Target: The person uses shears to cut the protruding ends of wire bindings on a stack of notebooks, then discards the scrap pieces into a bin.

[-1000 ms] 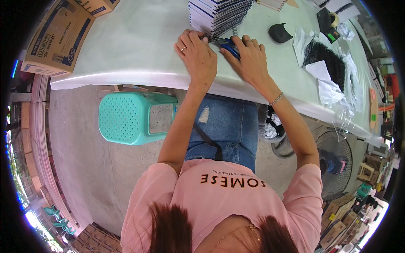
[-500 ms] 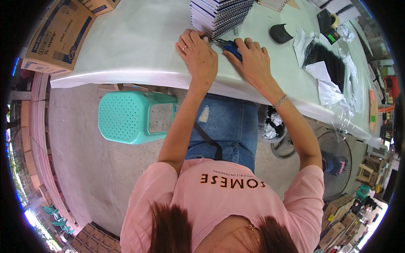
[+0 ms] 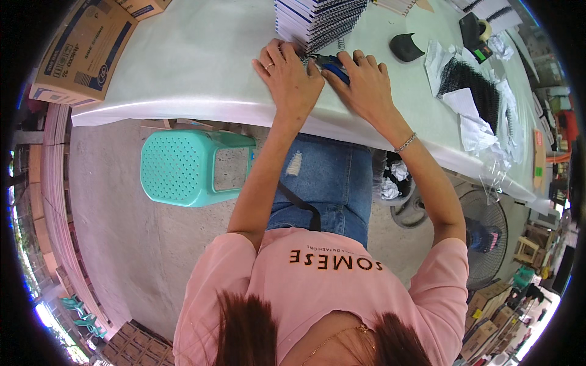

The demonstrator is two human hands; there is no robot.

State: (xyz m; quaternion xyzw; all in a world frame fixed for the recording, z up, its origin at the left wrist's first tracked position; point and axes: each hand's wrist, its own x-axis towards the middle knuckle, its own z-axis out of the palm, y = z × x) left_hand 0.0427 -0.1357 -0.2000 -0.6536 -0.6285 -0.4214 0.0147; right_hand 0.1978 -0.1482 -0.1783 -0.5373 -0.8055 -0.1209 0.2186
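A stack of spiral-bound notebooks (image 3: 296,21) with black wire coils stands at the far middle of the table. My left hand (image 3: 287,79) is at its near corner, fingers bent and thumb beside the coil ends; whatever its fingertips pinch is hidden behind the hand. In my right hand (image 3: 369,85) is a pair of cutting pliers (image 3: 334,68) with blue handles. Its jaws point left at the coil end, close to my left thumb. A short loose piece of wire coil (image 3: 341,44) lies right of the stack.
A black curved plastic piece (image 3: 406,48) sits right of the pliers. Farther right are a heap of black wire coils (image 3: 470,91) on crumpled paper and a tape dispenser (image 3: 475,36). Cardboard boxes (image 3: 85,52) stand at the left. Below are a green stool (image 3: 174,168) and a fan (image 3: 485,238).
My left hand has shifted slightly right and turned, its thumb now nearer the pliers' jaws. My right hand and the pliers have barely moved.
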